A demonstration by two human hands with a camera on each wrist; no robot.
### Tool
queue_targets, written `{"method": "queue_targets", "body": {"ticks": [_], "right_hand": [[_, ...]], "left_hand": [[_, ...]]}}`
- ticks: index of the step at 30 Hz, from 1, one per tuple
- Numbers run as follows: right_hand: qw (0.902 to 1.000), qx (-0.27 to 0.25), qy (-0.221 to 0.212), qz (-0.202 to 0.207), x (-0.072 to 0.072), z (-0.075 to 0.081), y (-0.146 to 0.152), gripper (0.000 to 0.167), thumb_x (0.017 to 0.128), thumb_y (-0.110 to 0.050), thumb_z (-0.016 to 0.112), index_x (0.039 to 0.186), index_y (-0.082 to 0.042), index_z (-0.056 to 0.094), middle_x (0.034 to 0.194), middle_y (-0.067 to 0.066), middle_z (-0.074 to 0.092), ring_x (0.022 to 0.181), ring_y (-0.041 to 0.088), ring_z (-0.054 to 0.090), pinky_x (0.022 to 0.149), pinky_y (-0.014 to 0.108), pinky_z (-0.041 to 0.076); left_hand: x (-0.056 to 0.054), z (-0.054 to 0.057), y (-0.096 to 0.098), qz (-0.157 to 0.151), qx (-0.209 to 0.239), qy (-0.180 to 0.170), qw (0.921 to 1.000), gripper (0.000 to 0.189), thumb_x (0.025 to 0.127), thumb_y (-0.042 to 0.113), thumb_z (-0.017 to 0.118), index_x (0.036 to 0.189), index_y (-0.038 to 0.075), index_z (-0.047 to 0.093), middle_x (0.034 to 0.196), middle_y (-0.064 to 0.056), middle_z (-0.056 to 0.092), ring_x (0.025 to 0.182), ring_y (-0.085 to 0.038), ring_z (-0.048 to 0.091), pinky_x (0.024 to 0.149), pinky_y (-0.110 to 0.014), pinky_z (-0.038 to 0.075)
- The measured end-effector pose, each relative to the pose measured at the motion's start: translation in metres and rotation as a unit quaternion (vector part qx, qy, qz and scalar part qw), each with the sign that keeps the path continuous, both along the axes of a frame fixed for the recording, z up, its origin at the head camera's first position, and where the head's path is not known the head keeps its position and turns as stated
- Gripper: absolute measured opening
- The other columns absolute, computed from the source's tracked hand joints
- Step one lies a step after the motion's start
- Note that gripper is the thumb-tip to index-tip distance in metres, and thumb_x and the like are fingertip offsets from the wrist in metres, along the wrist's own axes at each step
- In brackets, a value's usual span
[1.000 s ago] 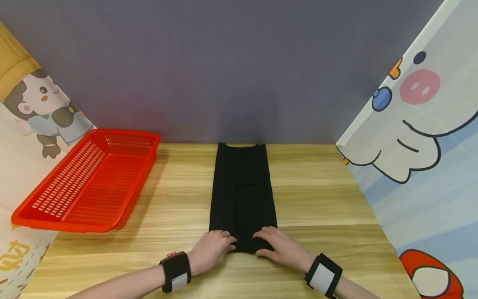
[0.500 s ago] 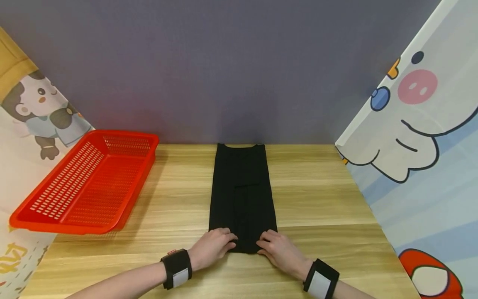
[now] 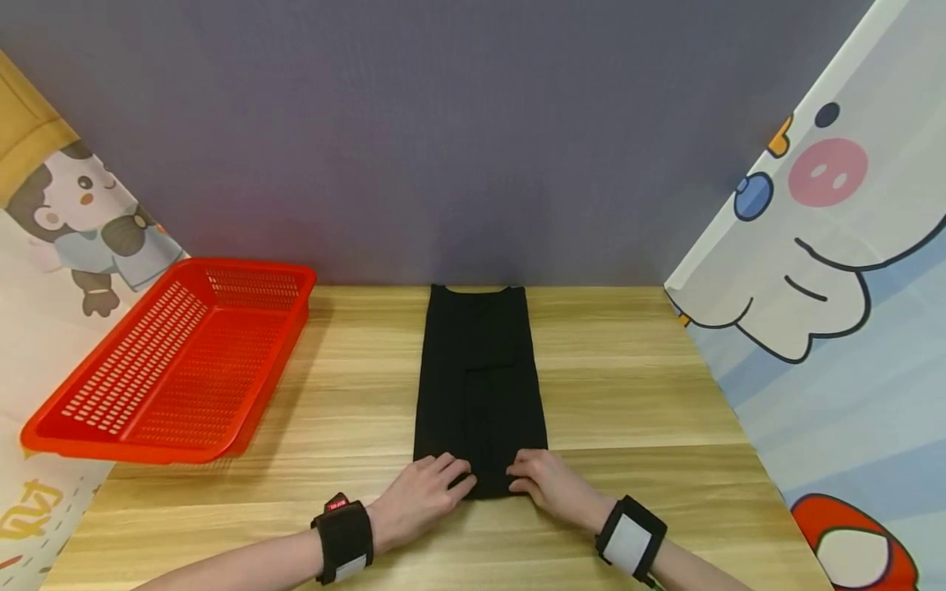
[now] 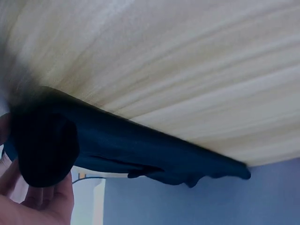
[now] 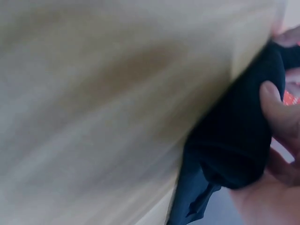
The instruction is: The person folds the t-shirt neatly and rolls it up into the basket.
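Note:
A black garment (image 3: 476,353), folded into a long narrow strip, lies flat on the table with a shallow curved edge at its far end. My left hand (image 3: 424,497) pinches the left corner of its near end, and my right hand (image 3: 550,486) pinches the right corner. In the left wrist view, fingers (image 4: 63,199) curl under a thick rounded fold at that end. The right wrist view has a thumb (image 5: 272,98) pressing on the same fold, its cloth bulging in a loose roll. Seen from the head, the fingertips partly cover the near corners.
To the left, a red perforated plastic basket (image 3: 207,361) stands at the table's side with nothing in it. A grey panel (image 3: 473,139) rises behind the wooden table (image 3: 621,369). Cartoon-printed panels (image 3: 835,271) flank both sides.
The thumb and fingers of my right hand have drawn closer together on the near corner. My left hand has shifted very slightly inward. The garment and basket keep their places.

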State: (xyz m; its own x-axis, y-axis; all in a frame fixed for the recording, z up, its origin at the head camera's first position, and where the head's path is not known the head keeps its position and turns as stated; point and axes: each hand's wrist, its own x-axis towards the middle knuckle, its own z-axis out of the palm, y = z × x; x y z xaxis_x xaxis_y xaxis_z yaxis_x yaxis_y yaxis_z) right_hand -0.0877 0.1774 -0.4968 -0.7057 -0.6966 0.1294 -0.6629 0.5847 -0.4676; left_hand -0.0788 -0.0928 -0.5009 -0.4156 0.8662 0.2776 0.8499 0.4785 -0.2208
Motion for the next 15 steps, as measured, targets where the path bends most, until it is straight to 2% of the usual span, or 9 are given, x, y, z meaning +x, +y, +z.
{"method": "queue_targets", "body": {"ticks": [3, 5, 7, 9, 11, 13, 15], "right_hand": [[0.9982, -0.002, -0.059, -0.005, -0.005, 0.005, 0.001, 0.014, 0.094, -0.011, 0.068, 0.102, -0.003, 0.077, 0.086, 0.0, 0.068, 0.079, 0.004, 0.062, 0.069, 0.02, 0.053], [0.9967, 0.005, -0.08, -0.012, -0.007, 0.007, 0.002, 0.017, 0.094, -0.013, 0.068, 0.104, -0.003, 0.077, 0.088, 0.0, 0.069, 0.081, 0.005, 0.063, 0.072, 0.022, 0.053], [0.9959, 0.013, -0.088, -0.016, -0.009, 0.008, 0.002, 0.018, 0.095, -0.015, 0.068, 0.105, -0.003, 0.077, 0.09, 0.001, 0.07, 0.082, 0.007, 0.064, 0.075, 0.025, 0.054], [0.9957, 0.026, -0.086, -0.022, -0.009, 0.009, 0.002, 0.018, 0.095, -0.017, 0.068, 0.105, -0.004, 0.076, 0.093, 0.001, 0.071, 0.086, 0.01, 0.065, 0.078, 0.028, 0.055], [0.9953, 0.038, -0.084, -0.028, -0.008, 0.01, 0.002, 0.02, 0.095, -0.019, 0.069, 0.108, -0.005, 0.075, 0.098, 0.003, 0.071, 0.091, 0.013, 0.066, 0.081, 0.03, 0.056], [0.9955, 0.054, -0.07, -0.034, -0.005, 0.01, 0.002, 0.026, 0.093, -0.023, 0.071, 0.113, -0.006, 0.072, 0.104, 0.003, 0.07, 0.096, 0.015, 0.066, 0.084, 0.033, 0.056], [0.9959, 0.077, -0.032, -0.036, 0.0, 0.009, 0.002, 0.035, 0.091, -0.028, 0.074, 0.119, -0.009, 0.068, 0.109, 0.002, 0.068, 0.099, 0.015, 0.064, 0.086, 0.035, 0.056]], "left_hand": [[0.001, -0.001, 0.0, 0.012, -0.02, 0.026, 0.9994, 0.032, 0.088, 0.026, 0.073, 0.12, 0.022, 0.07, 0.113, 0.005, 0.068, 0.098, -0.011, 0.061, 0.074, -0.023, 0.052], [0.001, -0.001, 0.001, 0.018, -0.02, 0.013, 0.9995, 0.032, 0.088, 0.025, 0.074, 0.12, 0.021, 0.071, 0.11, 0.005, 0.07, 0.095, -0.011, 0.063, 0.074, -0.023, 0.053], [-0.001, -0.001, 0.002, 0.032, 0.0, -0.027, 0.9991, 0.029, 0.089, 0.024, 0.074, 0.117, 0.019, 0.073, 0.105, 0.004, 0.07, 0.092, -0.011, 0.063, 0.073, -0.023, 0.053], [-0.004, -0.001, 0.004, 0.047, 0.047, -0.092, 0.9936, 0.026, 0.088, 0.021, 0.075, 0.113, 0.016, 0.075, 0.1, 0.004, 0.071, 0.09, -0.011, 0.064, 0.073, -0.024, 0.054], [-0.007, 0.0, 0.006, 0.061, 0.102, -0.158, 0.9803, 0.022, 0.087, 0.018, 0.077, 0.109, 0.014, 0.076, 0.097, 0.003, 0.072, 0.089, -0.012, 0.066, 0.075, -0.026, 0.056], [-0.011, 0.001, 0.007, 0.073, 0.146, -0.227, 0.9601, 0.019, 0.087, 0.013, 0.077, 0.106, 0.011, 0.076, 0.096, 0.002, 0.073, 0.089, -0.013, 0.067, 0.077, -0.028, 0.056], [-0.014, 0.003, 0.008, 0.088, 0.17, -0.29, 0.9378, 0.018, 0.088, 0.01, 0.075, 0.106, 0.009, 0.076, 0.098, 0.0, 0.075, 0.091, -0.015, 0.069, 0.08, -0.03, 0.057]]}}
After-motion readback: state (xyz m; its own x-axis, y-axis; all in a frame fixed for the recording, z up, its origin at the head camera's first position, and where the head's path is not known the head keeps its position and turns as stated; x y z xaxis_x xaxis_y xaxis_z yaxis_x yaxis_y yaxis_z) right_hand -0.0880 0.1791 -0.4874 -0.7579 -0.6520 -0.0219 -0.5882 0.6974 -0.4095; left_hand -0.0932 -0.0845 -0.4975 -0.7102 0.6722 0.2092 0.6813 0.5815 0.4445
